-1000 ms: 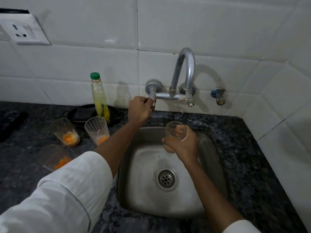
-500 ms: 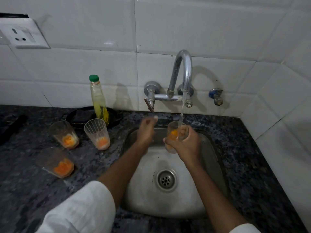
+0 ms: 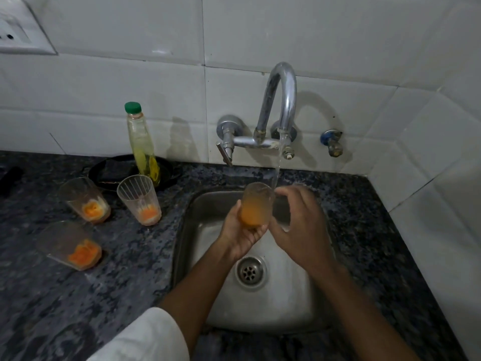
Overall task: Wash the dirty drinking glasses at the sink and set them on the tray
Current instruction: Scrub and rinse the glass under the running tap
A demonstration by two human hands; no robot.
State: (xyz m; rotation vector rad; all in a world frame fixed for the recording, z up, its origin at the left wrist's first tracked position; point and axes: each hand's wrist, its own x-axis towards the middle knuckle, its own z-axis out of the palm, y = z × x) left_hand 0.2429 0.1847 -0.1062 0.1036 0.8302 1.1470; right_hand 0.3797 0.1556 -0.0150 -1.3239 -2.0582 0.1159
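Observation:
Over the steel sink (image 3: 299, 303) my left hand (image 3: 239, 230) grips a clear glass (image 3: 256, 207) from below, thumb on its left side. The glass holds cloudy orange water. Water runs from the chrome tap (image 3: 282, 100) down onto the glass rim. My right hand (image 3: 299, 225) arches beside the glass, fingertips at the rim and thumb near its side, with a gap between palm and glass. Three dirty glasses with orange residue stand on the counter to the left: one at the back (image 3: 84, 199), a ribbed one (image 3: 139, 199), and a tilted one in front (image 3: 69, 244).
A green-capped bottle of yellow liquid (image 3: 141, 142) stands in front of a black round dish (image 3: 112, 170) by the wall. The dark speckled counter (image 3: 130, 282) surrounds the sink. A second wall valve (image 3: 331, 142) and a power socket (image 3: 15, 35) are on the white tiles.
My left hand left the tap handle, and water began to flow. It came down and took the glass from below. My right hand loosened its grip, and the glass filled with orange water.

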